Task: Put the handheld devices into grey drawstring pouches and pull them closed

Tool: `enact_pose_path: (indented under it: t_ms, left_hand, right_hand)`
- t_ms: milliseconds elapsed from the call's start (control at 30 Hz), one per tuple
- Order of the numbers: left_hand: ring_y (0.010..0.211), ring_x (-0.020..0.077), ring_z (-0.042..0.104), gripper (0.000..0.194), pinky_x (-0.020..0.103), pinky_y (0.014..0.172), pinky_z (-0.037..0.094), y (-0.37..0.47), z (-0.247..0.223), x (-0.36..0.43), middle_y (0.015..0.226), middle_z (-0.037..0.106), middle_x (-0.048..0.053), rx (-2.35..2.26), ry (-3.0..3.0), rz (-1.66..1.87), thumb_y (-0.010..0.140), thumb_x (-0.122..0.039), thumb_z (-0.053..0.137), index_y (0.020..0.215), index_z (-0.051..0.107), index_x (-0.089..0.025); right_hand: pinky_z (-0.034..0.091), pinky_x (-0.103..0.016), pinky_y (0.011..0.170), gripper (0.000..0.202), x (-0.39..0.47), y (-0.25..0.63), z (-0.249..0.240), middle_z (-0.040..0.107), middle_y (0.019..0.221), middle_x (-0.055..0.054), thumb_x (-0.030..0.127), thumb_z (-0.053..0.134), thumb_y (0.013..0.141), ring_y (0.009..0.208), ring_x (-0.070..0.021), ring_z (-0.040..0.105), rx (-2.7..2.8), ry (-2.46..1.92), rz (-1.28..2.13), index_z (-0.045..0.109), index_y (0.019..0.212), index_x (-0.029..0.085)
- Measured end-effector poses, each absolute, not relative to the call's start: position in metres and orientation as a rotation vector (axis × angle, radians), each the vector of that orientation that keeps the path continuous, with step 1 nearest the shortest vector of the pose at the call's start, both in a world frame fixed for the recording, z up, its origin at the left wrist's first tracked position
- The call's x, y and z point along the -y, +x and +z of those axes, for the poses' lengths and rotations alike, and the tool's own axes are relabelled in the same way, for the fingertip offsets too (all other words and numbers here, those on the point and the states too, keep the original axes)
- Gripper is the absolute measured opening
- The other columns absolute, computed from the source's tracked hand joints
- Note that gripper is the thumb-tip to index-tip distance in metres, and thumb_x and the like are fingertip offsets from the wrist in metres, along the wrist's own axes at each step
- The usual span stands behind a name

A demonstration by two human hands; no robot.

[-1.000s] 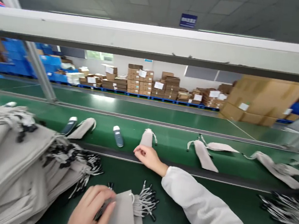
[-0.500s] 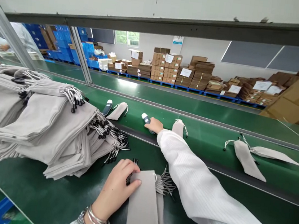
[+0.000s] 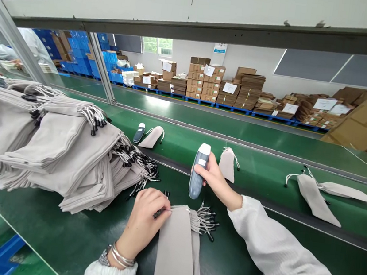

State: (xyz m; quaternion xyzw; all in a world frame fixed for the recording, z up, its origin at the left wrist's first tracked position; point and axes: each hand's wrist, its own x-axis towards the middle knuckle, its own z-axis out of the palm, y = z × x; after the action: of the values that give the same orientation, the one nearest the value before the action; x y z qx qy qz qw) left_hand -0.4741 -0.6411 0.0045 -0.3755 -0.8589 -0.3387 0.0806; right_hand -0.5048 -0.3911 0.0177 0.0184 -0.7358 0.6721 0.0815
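My right hand (image 3: 210,176) grips an elongated slate-blue item (image 3: 197,175) with a white end, a small white label and a ribbed lower part. It is held raised, white end up, over the near edge of the conveyor. My left hand (image 3: 149,213) pinches the top left corner of a light grey drawstring pouch (image 3: 174,252), thumb and fingers pressed together. That pouch lies on top of a small stack, whose cords (image 3: 205,220) spread out to the right. Left of my left hand is a large heap of similar pouches (image 3: 67,154) with black-tipped cords.
On the green conveyor (image 3: 260,169) lie another slate-blue item (image 3: 139,133) and several grey pouches (image 3: 152,137). A white shelf beam (image 3: 199,10) crosses above, with a metal post (image 3: 101,67) at left. Cartons (image 3: 195,79) line the far wall.
My right hand has lifted the slate-blue item off the conveyor and drawn it nearer, turning it upright. My left hand has closed its thumb and fingers on the pouch's top edge.
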Motion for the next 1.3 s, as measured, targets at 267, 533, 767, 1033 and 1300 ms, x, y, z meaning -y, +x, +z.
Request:
enact_pose_path:
  t_ms: [267, 533, 767, 1033, 1300]
  left_hand:
    - [0.084, 0.0168, 0.055, 0.015, 0.033, 0.084, 0.037, -0.467, 0.011, 0.64, 0.083, 0.061, -0.002, 2.463, -1.261, -1.441, 0.095, -0.018, 0.057, 0.081, 0.053, -0.021]
    - [0.074, 0.0139, 0.05, 0.015, 0.025, 0.067, 0.038, -0.455, 0.028, 0.629, 0.081, 0.052, 0.0, 2.244, -1.097, -1.935, 0.084, -0.015, 0.069, 0.073, 0.06, -0.02]
    - [0.088, 0.0149, 0.052, 0.014, 0.023, 0.07, 0.041, -0.447, 0.048, 0.621, 0.096, 0.056, 0.002, 2.048, -0.767, -1.959, 0.081, -0.016, 0.073, 0.073, 0.063, -0.021]
    - [0.05, 0.0061, 0.035, 0.01, 0.017, 0.044, 0.027, -0.468, 0.06, 0.652, 0.067, 0.048, -0.004, 1.847, -0.374, -2.277, 0.085, -0.028, 0.071, 0.084, 0.064, -0.021]
    - [0.066, 0.0088, 0.049, 0.014, 0.023, 0.058, 0.041, -0.466, 0.026, 0.637, 0.104, 0.057, 0.002, 2.245, -0.905, -1.882, 0.084, -0.016, 0.068, 0.096, 0.066, -0.024]
  right_hand:
    - [0.044, -0.021, 0.038, 0.075, 0.412, -0.466, 0.037, 0.056, 0.093, -0.001, 0.038, 0.068, 0.087, 0.065, -0.0154, 0.058, 2.097, 0.208, 1.986, 0.017, 0.141, 0.031]
    - [0.042, -0.022, 0.041, 0.054, 0.42, -0.447, 0.048, 0.055, 0.091, 0.0, 0.046, 0.062, 0.095, 0.053, -0.0097, 0.048, 2.171, 0.437, 1.97, 0.034, 0.14, 0.032]
    - [0.041, -0.027, 0.064, 0.039, 0.416, -0.433, 0.07, 0.062, 0.084, 0.0, 0.046, 0.045, 0.104, 0.072, -0.0141, 0.054, 2.612, 0.777, 1.677, 0.055, 0.134, 0.024]
    - [0.021, -0.022, 0.047, 0.038, 0.371, -0.419, 0.096, 0.035, 0.058, 0.007, 0.046, 0.053, 0.101, 0.051, -0.0078, 0.025, 2.427, 0.823, 2.293, 0.06, 0.08, 0.015]
    - [0.043, -0.023, 0.056, 0.017, 0.361, -0.424, 0.113, 0.031, 0.058, 0.008, 0.031, 0.054, 0.1, 0.049, -0.0093, 0.02, 1.641, 0.194, 2.172, 0.06, 0.088, 0.021]
